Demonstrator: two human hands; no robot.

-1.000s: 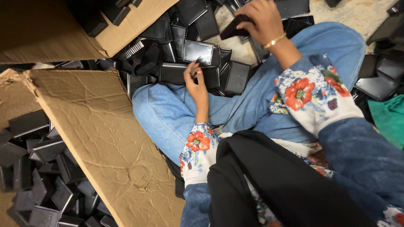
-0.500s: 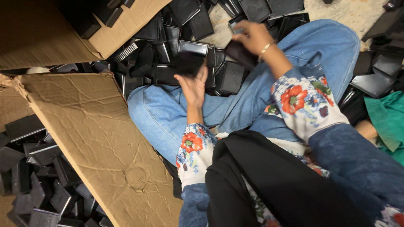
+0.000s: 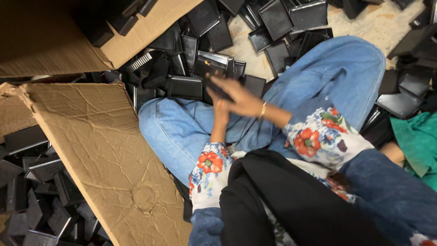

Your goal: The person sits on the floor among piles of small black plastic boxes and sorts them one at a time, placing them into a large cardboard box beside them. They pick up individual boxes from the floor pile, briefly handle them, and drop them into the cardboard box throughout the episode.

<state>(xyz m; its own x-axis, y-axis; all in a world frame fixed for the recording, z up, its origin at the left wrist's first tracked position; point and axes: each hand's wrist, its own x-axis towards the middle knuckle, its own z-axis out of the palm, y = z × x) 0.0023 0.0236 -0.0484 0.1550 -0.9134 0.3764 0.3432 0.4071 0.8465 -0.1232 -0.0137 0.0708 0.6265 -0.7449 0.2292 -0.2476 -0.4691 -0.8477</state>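
While both hands meet above the lap, a small black plastic piece (image 3: 217, 89) is clasped by the right hand (image 3: 241, 98), the left hand (image 3: 221, 109) being pressed beneath; its grip cannot be made out. Fitting seems under way; steady alignment is called for next.

Cardboard flap (image 3: 104, 155) left of trays (image 3: 214, 59)

I see a pale speckled stone floor (image 3: 364, 27); on it lie many shallow black plastic trays (image 3: 309, 16), a creased brown cardboard box flap (image 3: 100, 146) and a green cloth (image 3: 419, 136).
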